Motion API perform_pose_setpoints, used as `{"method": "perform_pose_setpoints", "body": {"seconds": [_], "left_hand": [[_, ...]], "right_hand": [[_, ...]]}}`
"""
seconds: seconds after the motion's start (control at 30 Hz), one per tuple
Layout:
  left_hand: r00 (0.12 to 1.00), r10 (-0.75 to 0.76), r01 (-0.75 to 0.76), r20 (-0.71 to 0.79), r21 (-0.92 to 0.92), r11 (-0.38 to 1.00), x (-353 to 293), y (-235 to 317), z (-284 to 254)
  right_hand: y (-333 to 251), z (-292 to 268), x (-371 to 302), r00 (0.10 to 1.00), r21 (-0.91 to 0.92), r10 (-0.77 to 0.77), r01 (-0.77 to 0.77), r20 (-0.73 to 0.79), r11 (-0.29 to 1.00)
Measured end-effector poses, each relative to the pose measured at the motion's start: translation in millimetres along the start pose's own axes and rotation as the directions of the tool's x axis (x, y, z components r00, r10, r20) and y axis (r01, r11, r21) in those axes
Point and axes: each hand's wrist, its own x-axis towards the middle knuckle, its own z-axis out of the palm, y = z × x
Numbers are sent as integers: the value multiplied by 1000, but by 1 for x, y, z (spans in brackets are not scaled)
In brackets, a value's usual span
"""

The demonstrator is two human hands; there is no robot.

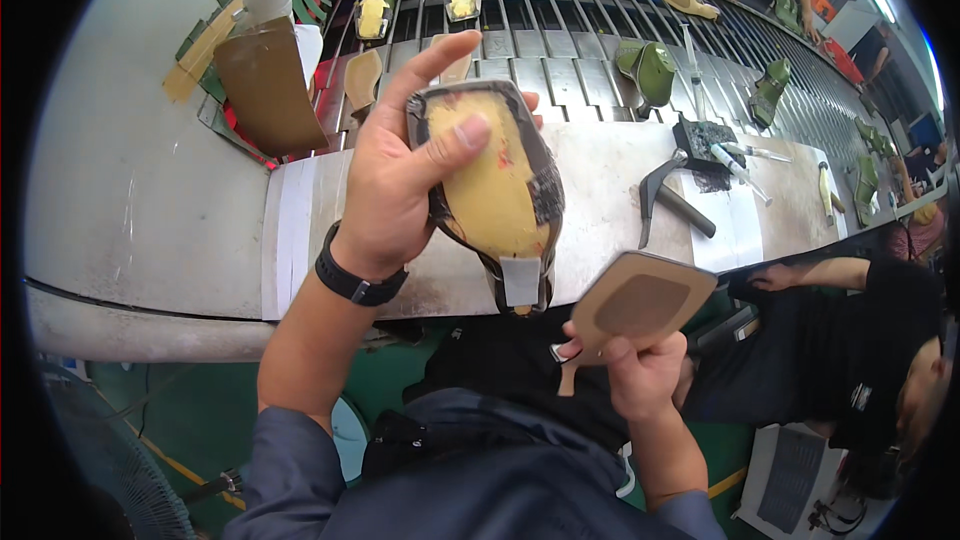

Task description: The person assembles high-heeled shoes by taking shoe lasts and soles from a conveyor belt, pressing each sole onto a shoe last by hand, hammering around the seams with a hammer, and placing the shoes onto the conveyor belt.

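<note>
My left hand (385,180) grips a dark shoe upper on a last (495,205), its underside turned up over the bench edge. That underside is yellowish, with a few red marks and a pale patch at the narrow end. My thumb presses on the yellow area, and the index finger stretches past the wide toe end. Lower and to the right, my right hand (645,375) is closed on a tan shoe sole (655,290) with a square toe and a darker patch in its middle. The sole and the upper are apart.
On the bench (600,170) lie a hammer (655,200), a dark block (705,135) and several syringes (740,175). Beyond runs a roller conveyor (550,15) bearing green shoe lasts (650,75), soles and uppers. A co-worker (840,340) sits at right; a fan (125,465) stands lower left.
</note>
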Motion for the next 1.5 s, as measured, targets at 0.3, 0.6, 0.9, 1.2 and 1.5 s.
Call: {"method": "perform_pose_setpoints", "body": {"seconds": [0.3, 0.6, 0.9, 1.2, 1.5], "left_hand": [[990, 36, -41, 136, 31, 999, -14, 4, 16], [990, -18, 21, 142, -17, 1000, -21, 11, 19], [988, -58, 65, 146, -45, 997, -25, 12, 22], [985, -69, 75, 157, -30, 997, -25, 14, 22], [961, -275, 276, 23, -121, 953, -26, 33, 32]], "right_hand": [[-42, 66, 35, 959, -30, 189, -187, 213, 982], [-37, 70, 38, 960, -102, 120, -97, 254, 990], [-40, 68, 35, 963, -74, 131, -116, 237, 990], [-40, 71, 34, 965, -56, 135, -126, 225, 990], [-42, 70, 33, 961, -94, 173, -156, 214, 983]]}}
